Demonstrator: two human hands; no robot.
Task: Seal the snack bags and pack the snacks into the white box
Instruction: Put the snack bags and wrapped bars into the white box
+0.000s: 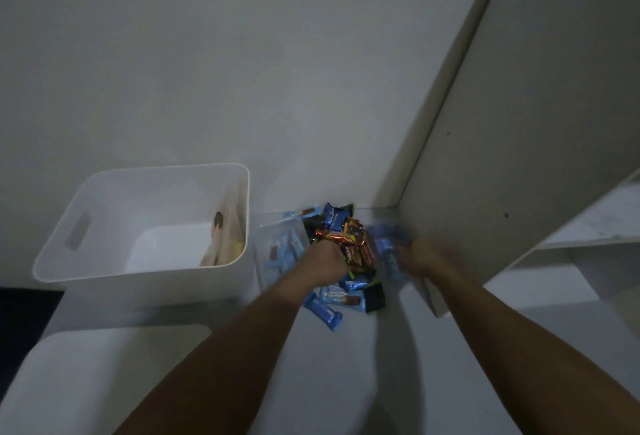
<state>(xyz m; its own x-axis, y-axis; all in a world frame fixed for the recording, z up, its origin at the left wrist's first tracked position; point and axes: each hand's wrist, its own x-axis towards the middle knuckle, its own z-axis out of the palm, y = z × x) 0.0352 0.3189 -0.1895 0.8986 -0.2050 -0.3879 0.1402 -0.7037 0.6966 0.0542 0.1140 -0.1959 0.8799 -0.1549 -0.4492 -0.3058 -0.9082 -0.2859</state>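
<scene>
A white box [104, 261] with a cut-out handle stands on the table at the left; a pale snack bag [225, 240] leans inside against its right wall. To its right lies a heap of wrapped snack bars [346, 237] in blue, orange and black. A clear bag with blue bars [280, 251] lies at the heap's left. My left hand [325, 261] has its fingers curled into the heap's middle, gripping bars. My right hand [422, 254], blurred, grips a clear bag of blue snacks [386, 247] at the heap's right.
A white lid or tray [104, 365] lies at the near left. A tall beige panel [502, 157] stands close on the right, with white shelves [588, 226] behind it. A wall rises just behind the heap. Loose blue bars [325, 310] lie toward the near side.
</scene>
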